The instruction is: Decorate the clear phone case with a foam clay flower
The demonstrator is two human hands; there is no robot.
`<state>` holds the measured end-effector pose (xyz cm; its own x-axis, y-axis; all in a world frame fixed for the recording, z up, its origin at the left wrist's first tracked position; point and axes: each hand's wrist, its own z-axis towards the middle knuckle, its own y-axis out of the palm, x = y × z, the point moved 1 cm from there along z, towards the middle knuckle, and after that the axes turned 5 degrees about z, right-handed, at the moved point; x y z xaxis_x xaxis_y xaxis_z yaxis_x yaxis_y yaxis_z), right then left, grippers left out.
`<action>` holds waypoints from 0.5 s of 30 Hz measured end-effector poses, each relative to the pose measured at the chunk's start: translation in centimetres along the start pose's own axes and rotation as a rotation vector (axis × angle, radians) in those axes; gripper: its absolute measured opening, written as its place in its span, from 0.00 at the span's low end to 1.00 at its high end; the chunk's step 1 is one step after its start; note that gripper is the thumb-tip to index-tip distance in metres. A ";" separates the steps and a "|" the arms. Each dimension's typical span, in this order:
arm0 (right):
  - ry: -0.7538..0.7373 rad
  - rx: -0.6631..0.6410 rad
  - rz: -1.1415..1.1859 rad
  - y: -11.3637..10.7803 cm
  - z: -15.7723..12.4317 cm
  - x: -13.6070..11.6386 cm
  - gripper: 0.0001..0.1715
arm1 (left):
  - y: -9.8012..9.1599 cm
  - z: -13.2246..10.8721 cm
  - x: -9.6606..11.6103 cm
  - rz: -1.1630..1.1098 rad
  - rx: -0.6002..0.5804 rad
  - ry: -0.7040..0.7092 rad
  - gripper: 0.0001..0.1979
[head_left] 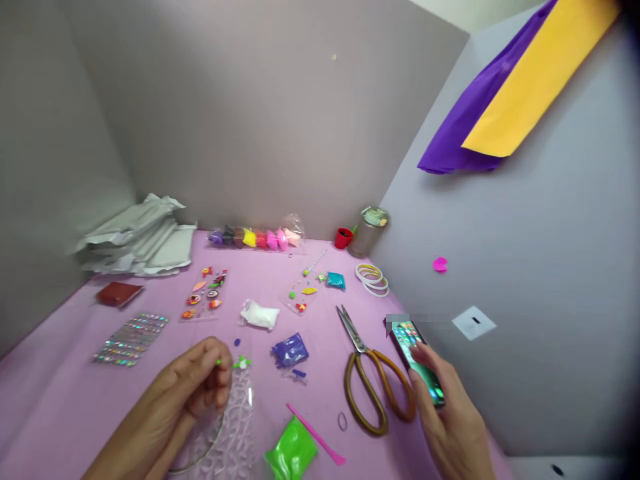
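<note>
My left hand [203,380] is closed in a pinch, with a tiny green piece [219,362] showing at its fingertips. Below it lie a clear patterned plastic sheet [240,420] and a thin hoop [214,443], partly hidden by the hand. Just beyond are a green-and-white flower-like piece [242,362] and a small blue dot [237,342]. At the table's right side, my right hand [450,407] has its fingers around a smartphone [406,341] with a lit screen, one fingertip over the glass. Scissors [369,367] with brown handles lie open left of the phone.
A green clay packet [293,450], pink stick [320,437], purple packet [291,350] and white packet [260,315] lie centrally. Gem strips [131,340] and a charm sheet [205,295] are left. White pouches [143,240], rolls of tape [371,279] and a jar [369,233] stand farther back.
</note>
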<state>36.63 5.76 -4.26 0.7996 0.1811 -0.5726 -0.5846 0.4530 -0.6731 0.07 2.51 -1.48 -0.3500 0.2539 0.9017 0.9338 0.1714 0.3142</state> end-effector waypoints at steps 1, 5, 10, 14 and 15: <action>-0.053 -0.041 0.072 0.6 0.5 -2.0 0.22 | 0.4 0.0 0.2 -0.007 -0.020 -0.002 0.18; -0.250 -0.334 0.451 3.1 2.2 -10.6 0.15 | 0.9 -0.1 0.6 -0.068 -0.012 -0.006 0.13; -0.287 -0.507 0.749 6.6 1.7 -16.2 0.10 | 0.3 0.1 0.5 -0.086 0.000 0.011 0.11; -0.259 -0.442 0.821 8.4 0.4 -15.0 0.11 | 0.2 0.2 0.7 -0.043 -0.064 0.028 0.12; -0.260 -0.441 0.811 8.5 0.3 -14.5 0.11 | 0.2 0.2 0.7 -0.028 -0.073 0.029 0.12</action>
<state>20.10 7.26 -1.52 0.1036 0.5072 -0.8556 -0.9301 -0.2553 -0.2640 -0.01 2.91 -0.79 -0.3751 0.2225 0.8999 0.9268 0.1081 0.3596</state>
